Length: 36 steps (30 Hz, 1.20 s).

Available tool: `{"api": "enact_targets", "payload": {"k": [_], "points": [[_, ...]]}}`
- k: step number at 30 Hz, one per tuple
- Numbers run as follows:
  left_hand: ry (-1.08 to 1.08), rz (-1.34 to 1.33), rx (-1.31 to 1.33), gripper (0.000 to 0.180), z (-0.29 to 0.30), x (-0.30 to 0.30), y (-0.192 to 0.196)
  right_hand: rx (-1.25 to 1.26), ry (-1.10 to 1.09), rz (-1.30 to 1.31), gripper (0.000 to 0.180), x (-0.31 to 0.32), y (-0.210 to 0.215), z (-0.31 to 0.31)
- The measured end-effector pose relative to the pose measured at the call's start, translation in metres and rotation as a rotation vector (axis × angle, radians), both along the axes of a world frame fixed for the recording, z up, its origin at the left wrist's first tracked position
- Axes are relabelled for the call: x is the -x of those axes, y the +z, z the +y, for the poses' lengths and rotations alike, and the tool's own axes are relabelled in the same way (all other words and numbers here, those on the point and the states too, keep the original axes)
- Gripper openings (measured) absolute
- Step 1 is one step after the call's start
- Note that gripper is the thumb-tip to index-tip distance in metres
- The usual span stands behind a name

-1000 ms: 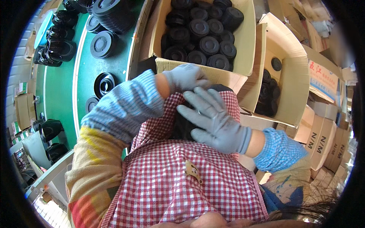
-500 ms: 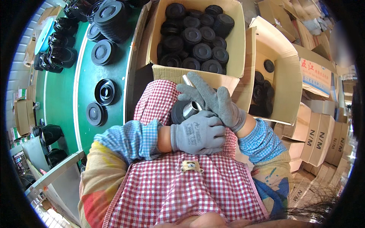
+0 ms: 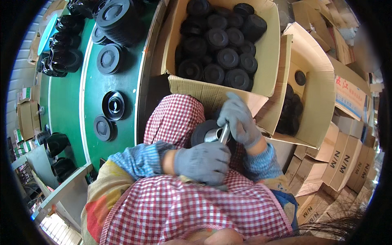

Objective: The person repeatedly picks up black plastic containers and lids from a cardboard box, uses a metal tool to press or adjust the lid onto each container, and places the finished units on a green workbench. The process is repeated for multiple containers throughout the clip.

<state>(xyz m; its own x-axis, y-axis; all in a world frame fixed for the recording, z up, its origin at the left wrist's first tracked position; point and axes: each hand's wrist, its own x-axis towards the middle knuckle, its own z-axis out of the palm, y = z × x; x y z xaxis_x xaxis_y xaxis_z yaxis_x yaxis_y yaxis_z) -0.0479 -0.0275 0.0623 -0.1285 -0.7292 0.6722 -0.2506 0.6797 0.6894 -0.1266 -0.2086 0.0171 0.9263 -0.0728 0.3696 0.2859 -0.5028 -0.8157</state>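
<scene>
One green bench (image 3: 65, 110) takes up the left side. Right of it stand two open cardboard boxes. The larger box (image 3: 212, 86) holds many round black parts; about sixteen can be made out, but overlap makes an exact count unsure. The smaller box (image 3: 316, 102), just to its right, holds one black part (image 3: 300, 77) lying apart and a cluster of at least four more. One red-and-white checked apron (image 3: 171, 204) covers the person's lap. Several closed cartons (image 3: 339, 153) are piled at the right; I cannot count them all.

On the bench are one tall stack of black discs (image 3: 122, 24), one lower stack close beside it, and at least four glossy black pots (image 3: 65, 59) at the far left, with two more glossy black pieces (image 3: 56, 143) lower down. Nearer the boxes, three black pieces lie singly: two flat discs (image 3: 108, 59) and, between them, one ring-shaped piece (image 3: 114, 105).

Both hands wear grey gloves. The left hand (image 3: 202, 163) is curled, knuckles up, near the apron; its grip underneath is hidden, so I cannot tell what it holds. The right hand (image 3: 241, 122) is closed around one metal rod (image 3: 225, 133). One black disc (image 3: 199, 132) is at the lap, just beyond the left hand, with one short metal cylinder (image 3: 212, 135) over it, beside the rod.
</scene>
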Motion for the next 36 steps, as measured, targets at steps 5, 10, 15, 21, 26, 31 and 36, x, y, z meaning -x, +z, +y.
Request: {"api": "enact_targets", "payload": {"k": [5,10,15,21,26,31,36], "points": [[-0.152,0.523,-0.047,0.025,0.025,-0.024,-0.020,0.395,-0.147,0.115,0.051,0.048,0.032,0.001],[-0.064,0.548,-0.203,0.013,0.019,-0.058,-0.002,0.113,-0.008,0.212,0.045,0.010,0.009,-0.025],[0.543,-0.512,-0.286,0.033,0.118,-0.070,-0.012,-0.479,-0.590,0.348,0.042,0.035,-0.015,-0.048],[0.124,-1.090,-0.333,0.036,0.142,-0.005,-0.038,-0.923,-0.775,0.400,0.043,0.075,-0.031,-0.027],[0.216,-1.123,-0.392,0.007,0.131,-0.016,-0.055,-0.970,-0.715,0.351,0.034,0.084,-0.009,-0.007],[0.447,-0.857,-0.601,0.010,0.140,-0.039,-0.006,-0.913,-0.550,0.395,0.036,0.056,0.000,-0.005],[0.853,0.138,-0.527,0.017,0.235,-0.077,0.023,-0.353,-0.385,0.300,0.035,-0.043,-0.021,0.036]]}}
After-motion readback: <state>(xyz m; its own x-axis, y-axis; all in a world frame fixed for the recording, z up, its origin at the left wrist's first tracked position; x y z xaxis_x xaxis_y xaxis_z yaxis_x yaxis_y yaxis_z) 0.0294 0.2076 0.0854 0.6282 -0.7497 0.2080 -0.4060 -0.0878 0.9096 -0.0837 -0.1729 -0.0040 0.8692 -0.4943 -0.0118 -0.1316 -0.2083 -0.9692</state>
